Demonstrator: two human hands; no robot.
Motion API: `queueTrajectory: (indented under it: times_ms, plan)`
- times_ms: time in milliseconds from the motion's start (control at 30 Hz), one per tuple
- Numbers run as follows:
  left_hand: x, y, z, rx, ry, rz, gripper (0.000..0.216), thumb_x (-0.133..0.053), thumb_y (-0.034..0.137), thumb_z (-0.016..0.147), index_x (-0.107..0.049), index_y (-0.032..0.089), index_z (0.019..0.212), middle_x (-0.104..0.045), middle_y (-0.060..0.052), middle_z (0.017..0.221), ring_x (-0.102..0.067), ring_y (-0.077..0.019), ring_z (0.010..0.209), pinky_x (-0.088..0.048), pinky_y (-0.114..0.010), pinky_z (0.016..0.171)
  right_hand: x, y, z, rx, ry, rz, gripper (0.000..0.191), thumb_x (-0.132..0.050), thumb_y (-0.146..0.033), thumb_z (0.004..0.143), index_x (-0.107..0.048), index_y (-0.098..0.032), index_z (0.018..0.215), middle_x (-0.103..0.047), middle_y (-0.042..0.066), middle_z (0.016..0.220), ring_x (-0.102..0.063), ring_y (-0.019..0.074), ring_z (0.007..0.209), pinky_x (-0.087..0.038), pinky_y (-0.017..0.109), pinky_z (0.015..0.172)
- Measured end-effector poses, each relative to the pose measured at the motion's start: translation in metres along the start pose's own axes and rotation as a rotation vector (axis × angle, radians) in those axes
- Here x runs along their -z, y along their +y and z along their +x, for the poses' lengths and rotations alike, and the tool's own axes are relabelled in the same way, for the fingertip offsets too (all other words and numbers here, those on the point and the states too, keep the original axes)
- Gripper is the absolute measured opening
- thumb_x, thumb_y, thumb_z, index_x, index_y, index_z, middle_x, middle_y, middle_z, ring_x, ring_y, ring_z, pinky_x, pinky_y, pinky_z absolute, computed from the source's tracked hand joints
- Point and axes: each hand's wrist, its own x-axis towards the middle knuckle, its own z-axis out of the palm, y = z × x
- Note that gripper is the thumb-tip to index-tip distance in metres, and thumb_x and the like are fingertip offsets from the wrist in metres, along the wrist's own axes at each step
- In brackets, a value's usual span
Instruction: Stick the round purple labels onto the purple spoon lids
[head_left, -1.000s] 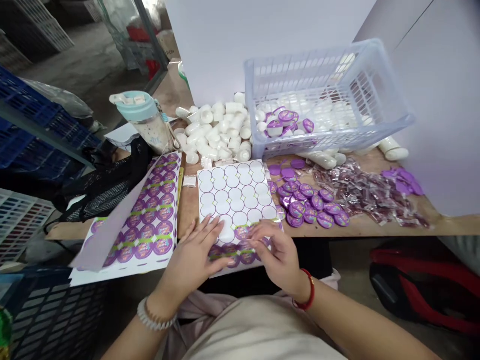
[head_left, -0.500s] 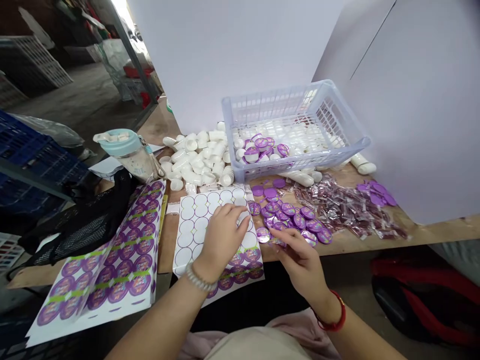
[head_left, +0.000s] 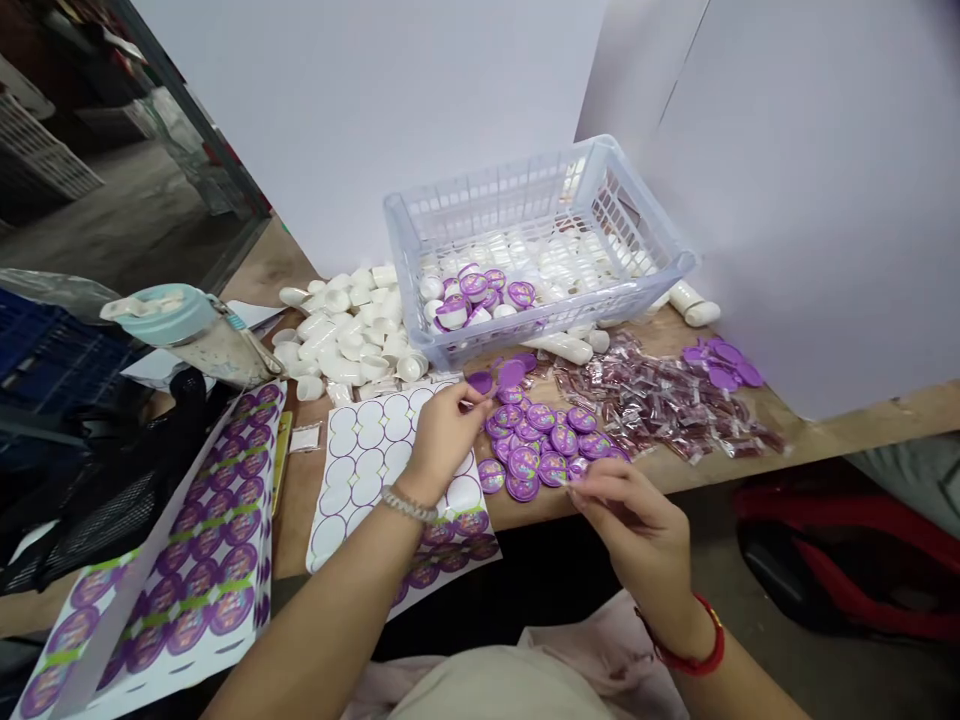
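My left hand [head_left: 444, 438] reaches over the upper right of a white sticker sheet [head_left: 346, 470]. Its thumb and index finger are pinched beside a flat purple lid [head_left: 480, 382]; what they hold, if anything, is hidden. Another purple lid [head_left: 512, 374] lies just right of it. My right hand [head_left: 637, 515] is off the front edge of the table, thumb and index finger pinched around something small and pale that I cannot make out. Between the hands lies a pile of purple lids with printed round stickers [head_left: 541, 417].
A translucent basket [head_left: 495, 335] holds white cups, some with purple lids. White cups [head_left: 349, 325] are heaped to its left. Small brown-filled packets [head_left: 660, 400] and more purple lids [head_left: 724, 365] lie right. Stacked sticker sheets [head_left: 202, 560], a black mesh bag [head_left: 127, 510] and a tumbler [head_left: 214, 345] stand left.
The view has shifted, so the table things appear further left. My left hand has moved from over the sticker sheet towards the purple lids. My right hand has drawn back from the pile.
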Motion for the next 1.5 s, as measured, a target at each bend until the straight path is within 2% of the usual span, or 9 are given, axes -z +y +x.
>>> queueTrajectory:
  times_ms: [167, 267, 333, 433, 600, 733, 900, 1133, 1500]
  plan:
    - [0.015, 0.017, -0.036, 0.096, -0.145, -0.317, 0.021, -0.076, 0.037, 0.083, -0.074, 0.017, 0.081, -0.077, -0.005, 0.083, -0.068, -0.0188, 0.077, -0.054, -0.03, 0.074, -0.001, 0.005, 0.028, -0.018, 0.08, 0.061, 0.027, -0.077, -0.012, 0.091, -0.08, -0.031, 0.11, -0.073, 0.002, 0.104, -0.07, 0.0167, 0.098, -0.059, 0.029, 0.088]
    - [0.022, 0.026, -0.061, 0.206, -0.21, -0.604, 0.024, -0.085, 0.039, 0.075, -0.077, 0.016, 0.078, -0.075, -0.004, 0.079, -0.063, -0.0152, 0.072, -0.049, -0.027, 0.071, -0.013, 0.001, 0.045, -0.094, 0.116, 0.211, 0.047, -0.084, -0.018, 0.087, -0.072, -0.034, 0.129, -0.068, 0.005, 0.126, -0.07, 0.0219, 0.113, -0.062, 0.038, 0.097]
    - [0.026, 0.029, -0.073, 0.247, -0.229, -0.699, 0.025, -0.089, 0.038, 0.073, -0.077, 0.016, 0.076, -0.074, -0.003, 0.077, -0.062, -0.0141, 0.072, -0.048, -0.026, 0.07, -0.023, -0.004, 0.053, -0.117, 0.122, 0.289, 0.055, -0.087, -0.02, 0.084, -0.069, -0.036, 0.133, -0.065, 0.005, 0.136, -0.072, 0.0223, 0.112, -0.065, 0.039, 0.096]
    - [0.034, 0.031, -0.084, 0.236, -0.245, -0.739, 0.025, -0.092, 0.036, 0.073, -0.077, 0.017, 0.077, -0.073, -0.002, 0.078, -0.063, -0.013, 0.075, -0.049, -0.024, 0.072, -0.035, -0.014, 0.057, -0.137, 0.118, 0.296, 0.048, -0.088, -0.021, 0.083, -0.073, -0.033, 0.127, -0.067, 0.004, 0.135, -0.074, 0.0175, 0.095, -0.067, 0.035, 0.09]
    - [0.042, 0.034, -0.094, 0.253, -0.286, -0.932, 0.035, -0.094, 0.031, 0.076, -0.076, 0.019, 0.104, -0.081, -0.004, 0.1, -0.073, -0.0146, 0.091, -0.056, -0.022, 0.081, -0.041, -0.03, 0.052, -0.141, -0.022, 0.239, 0.042, -0.086, -0.023, 0.085, -0.074, -0.028, 0.125, -0.069, 0.006, 0.127, -0.073, 0.0193, 0.098, -0.068, 0.035, 0.089]
    - [0.041, 0.036, -0.103, 0.278, -0.263, -1.095, 0.052, -0.097, 0.025, 0.072, -0.065, 0.023, 0.112, -0.082, -0.001, 0.087, -0.076, -0.0132, 0.076, -0.06, -0.023, 0.074, -0.044, -0.041, 0.044, -0.058, -0.157, 0.176, 0.041, -0.079, -0.017, 0.091, -0.073, -0.03, 0.129, -0.064, 0.005, 0.128, -0.072, 0.0172, 0.097, -0.067, 0.031, 0.083]
    - [0.043, 0.034, -0.112, 0.264, -0.189, -1.166, 0.046, -0.095, 0.02, 0.076, -0.069, 0.022, 0.114, -0.083, -0.001, 0.088, -0.078, -0.0126, 0.077, -0.063, -0.02, 0.074, -0.042, -0.061, 0.043, 0.121, -0.041, -0.017, 0.024, -0.075, -0.012, 0.094, -0.079, -0.029, 0.111, -0.071, 0.003, 0.103, -0.067, 0.0174, 0.094, -0.057, 0.031, 0.08]
    - [0.049, 0.033, -0.121, 0.257, -0.204, -1.247, 0.043, -0.091, 0.017, 0.08, -0.077, 0.022, 0.12, -0.084, -0.004, 0.097, -0.079, -0.0138, 0.083, -0.064, -0.02, 0.077, -0.047, -0.08, 0.052, 0.046, -0.329, -0.083, 0.012, -0.073, -0.015, 0.096, -0.078, -0.024, 0.102, -0.076, 0.002, 0.091, -0.067, 0.0169, 0.081, -0.052, 0.031, 0.069]
    - [0.058, 0.033, -0.126, 0.271, -0.191, -1.159, 0.048, -0.092, 0.025, 0.078, -0.077, 0.023, 0.124, -0.084, -0.005, 0.102, -0.079, -0.0189, 0.088, -0.065, -0.031, 0.086, -0.054, -0.084, 0.054, 0.025, -0.383, -0.162, 0.008, -0.073, -0.024, 0.096, -0.08, -0.025, 0.101, -0.078, 0.004, 0.094, -0.07, 0.0218, 0.084, -0.056, 0.036, 0.072]
